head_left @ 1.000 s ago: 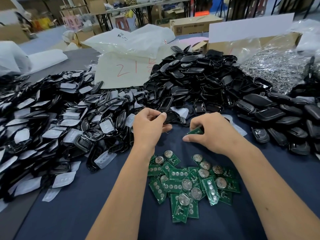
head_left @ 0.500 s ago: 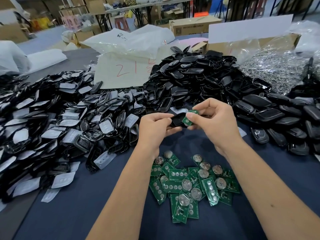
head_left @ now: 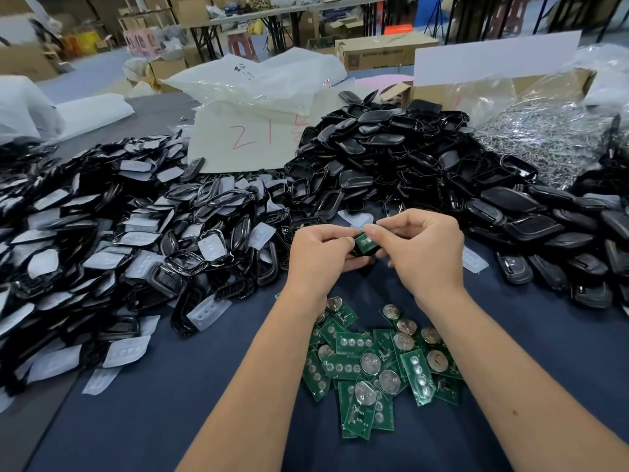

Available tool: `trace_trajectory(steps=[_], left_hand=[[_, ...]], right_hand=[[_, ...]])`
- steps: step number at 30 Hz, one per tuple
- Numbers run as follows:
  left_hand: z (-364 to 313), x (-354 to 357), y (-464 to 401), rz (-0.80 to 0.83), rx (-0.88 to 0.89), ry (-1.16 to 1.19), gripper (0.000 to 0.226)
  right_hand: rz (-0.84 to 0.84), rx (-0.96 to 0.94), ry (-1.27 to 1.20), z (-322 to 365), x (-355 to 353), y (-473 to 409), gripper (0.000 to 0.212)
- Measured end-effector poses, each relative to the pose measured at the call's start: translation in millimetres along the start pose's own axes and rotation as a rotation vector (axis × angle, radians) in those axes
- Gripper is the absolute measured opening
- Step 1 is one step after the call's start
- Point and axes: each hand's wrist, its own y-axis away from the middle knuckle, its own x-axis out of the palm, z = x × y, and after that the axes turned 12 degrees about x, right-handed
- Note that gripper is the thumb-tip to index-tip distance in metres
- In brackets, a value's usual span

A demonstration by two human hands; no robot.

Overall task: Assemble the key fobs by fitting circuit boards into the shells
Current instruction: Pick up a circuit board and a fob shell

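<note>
Work table under dark blue cloth [head_left: 177, 386]
Green circuit boards [head_left: 374, 362] lie in front; black shells [head_left: 391, 155] behind; shells with white pads [head_left: 102, 233] left.

A second ago the right hand [head_left: 422, 253] lies low on the blue cloth, pinching a green circuit board [head_left: 365, 240] near the loose boards at lower centre, while the left hand [head_left: 320, 257] reaches into the edge of the black pile. Now both hands are raised together at the centre of the frame. The left hand grips a black shell [head_left: 361, 250] that has come out of the pile, and the right hand's fingertips [head_left: 371, 229] press the board, half a second ago only at the shell's edge, into its open face.
</note>
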Motion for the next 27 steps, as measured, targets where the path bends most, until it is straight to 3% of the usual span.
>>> trace_trajectory(steps=[8, 17, 24, 27], left_hand=[[2, -1, 2, 0.013, 0.034, 0.046, 0.014], [2, -4, 0, -0.044, 0.042, 0.089, 0.017], [3, -2, -1, -0.051, 0.070, 0.108, 0.014], [4, -2, -2, -0.074, 0.068, 0.110, 0.014]], right_hand=[[-0.038, 0.016, -0.015, -5, 4, 1, 0.022], [0.136, 0.046, -0.007, -2, 1, 1, 0.013], [-0.058, -0.033, 0.038, -1, 10, 10, 0.011], [-0.063, -0.079, 0.019, -1, 11, 12, 0.015]])
